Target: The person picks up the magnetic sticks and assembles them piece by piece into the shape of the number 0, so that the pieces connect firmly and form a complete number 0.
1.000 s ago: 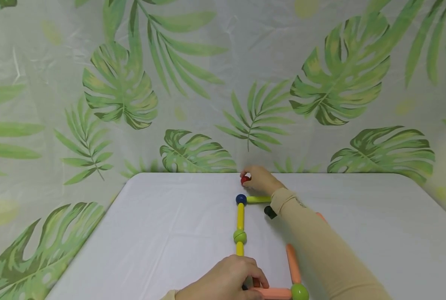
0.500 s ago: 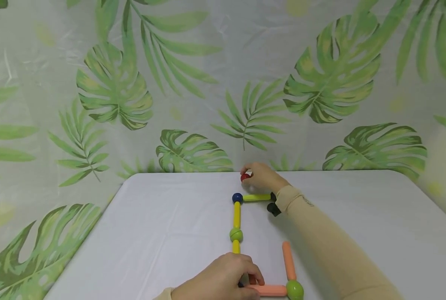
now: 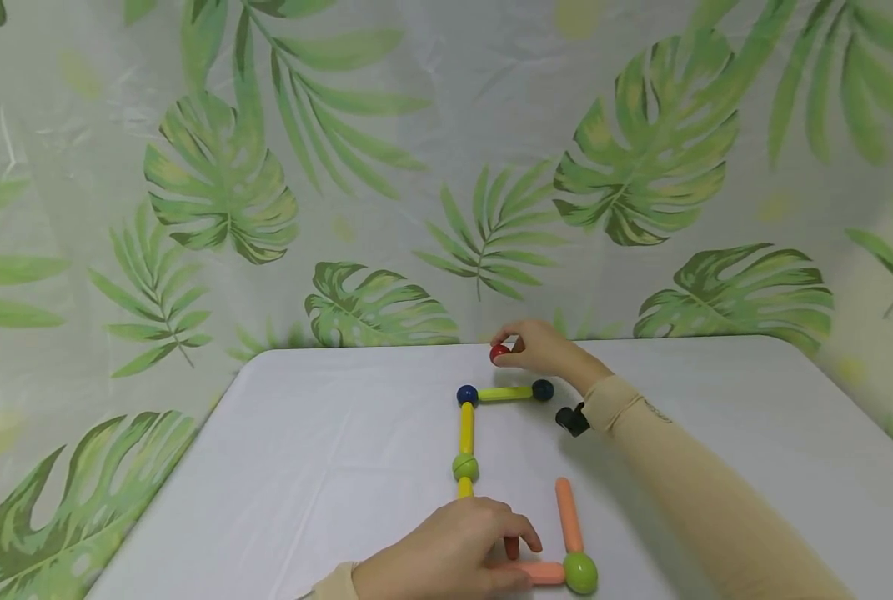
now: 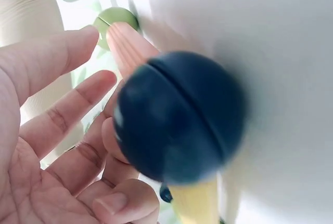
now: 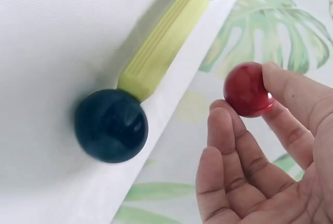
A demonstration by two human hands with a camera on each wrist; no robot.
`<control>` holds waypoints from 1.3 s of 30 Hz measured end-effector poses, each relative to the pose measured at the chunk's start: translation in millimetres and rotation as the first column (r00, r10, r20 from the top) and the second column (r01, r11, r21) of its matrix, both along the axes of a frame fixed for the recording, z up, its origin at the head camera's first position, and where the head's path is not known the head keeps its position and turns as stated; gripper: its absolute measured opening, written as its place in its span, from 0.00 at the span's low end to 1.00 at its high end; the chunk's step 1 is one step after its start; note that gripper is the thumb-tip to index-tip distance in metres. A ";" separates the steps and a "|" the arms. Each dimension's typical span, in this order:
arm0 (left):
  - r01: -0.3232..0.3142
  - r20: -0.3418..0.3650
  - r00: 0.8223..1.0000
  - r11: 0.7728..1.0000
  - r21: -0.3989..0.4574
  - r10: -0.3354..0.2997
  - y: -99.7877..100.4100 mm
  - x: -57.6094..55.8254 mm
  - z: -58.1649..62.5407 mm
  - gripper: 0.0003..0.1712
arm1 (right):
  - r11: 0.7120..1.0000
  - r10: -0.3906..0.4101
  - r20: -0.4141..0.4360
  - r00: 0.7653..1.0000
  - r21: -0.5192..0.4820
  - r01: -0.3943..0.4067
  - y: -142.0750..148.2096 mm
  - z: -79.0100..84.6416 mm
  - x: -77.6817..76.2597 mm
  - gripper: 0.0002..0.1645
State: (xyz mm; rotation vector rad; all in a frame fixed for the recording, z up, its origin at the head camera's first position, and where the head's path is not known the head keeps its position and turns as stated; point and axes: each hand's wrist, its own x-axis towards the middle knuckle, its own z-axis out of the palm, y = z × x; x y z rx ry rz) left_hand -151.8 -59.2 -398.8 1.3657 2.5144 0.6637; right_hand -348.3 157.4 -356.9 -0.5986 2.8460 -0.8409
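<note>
My right hand (image 3: 544, 346) pinches a red ball (image 5: 248, 89) between thumb and fingers, above the table's far edge. Close by lies a yellow-green stick (image 3: 504, 393) with a dark blue ball (image 3: 542, 390) at its right end and another blue ball (image 3: 467, 395) at its left. A yellow stick (image 3: 467, 427) runs from there to a split green ball (image 3: 465, 467). My left hand (image 3: 446, 550) rests by a salmon stick (image 3: 544, 572), its thumb and fingers apart around a large blue ball (image 4: 179, 117) in the left wrist view.
A glossy green ball (image 3: 581, 573) joins the salmon stick to a second salmon stick (image 3: 569, 517) that points away from me. The white table (image 3: 326, 450) ends at a leaf-patterned backdrop (image 3: 386, 167). A black wrist camera (image 3: 572, 419) hangs under the right wrist.
My right hand has moved slightly right with the red ball, uncovering the blue ball at the yellow-green stick's right end. The left hand stays by the salmon stick. The head view has shifted a little.
</note>
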 end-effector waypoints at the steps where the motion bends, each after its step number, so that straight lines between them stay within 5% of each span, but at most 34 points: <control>1: 0.011 -0.029 1.000 1.000 0.005 -0.011 2.4 0.1 0.3 0.10 | 1.000 0.007 0.003 1.000 -0.001 -0.007 2.3 0.7 2.8 0.21; 17: 0.041 0.030 0.999 0.999 0.017 -0.042 29.0 1.5 2.1 0.13 | 0.995 0.101 0.063 0.993 -0.003 -0.101 40.2 9.4 35.5 0.22; 39: 0.050 0.067 0.996 0.999 0.022 -0.051 38.7 1.4 -7.3 0.14 | 0.989 0.146 0.205 0.968 -0.025 -0.144 64.1 -3.8 72.1 0.18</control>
